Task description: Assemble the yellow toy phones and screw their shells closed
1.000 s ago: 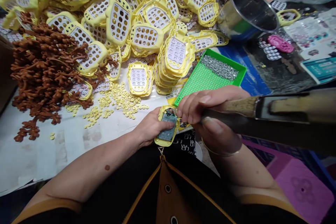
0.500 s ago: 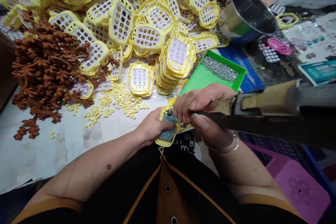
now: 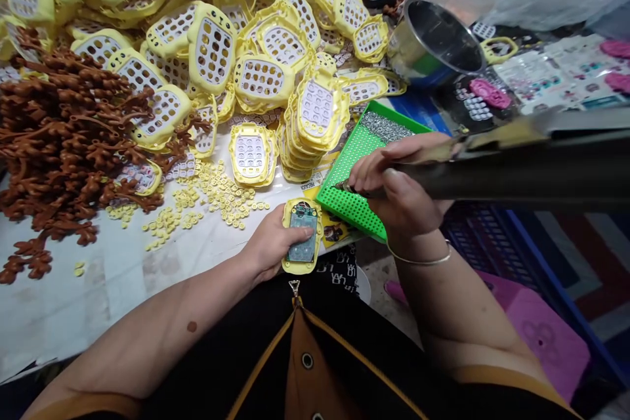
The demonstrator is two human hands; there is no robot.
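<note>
My left hand (image 3: 268,246) grips a yellow toy phone shell (image 3: 301,239) lying face down, with a small circuit board showing in its back. My right hand (image 3: 401,190) is wrapped round a long dark electric screwdriver (image 3: 516,167). The driver's tip rests over the near part of a green screw tray (image 3: 354,203), to the right of the shell. A band of small silver screws (image 3: 388,126) lies at the tray's far end.
A big heap of yellow phone shells (image 3: 211,46) fills the back of the white table. Brown rubber pieces (image 3: 63,138) pile up at the left. Small yellow buttons (image 3: 207,197) are scattered in the middle. A steel pot (image 3: 433,42) stands at the back right, a purple stool (image 3: 541,335) below right.
My right hand has lifted the screwdriver tip off the shell and swung it right onto the green tray. The left hand still holds the shell. The view has shifted a little.
</note>
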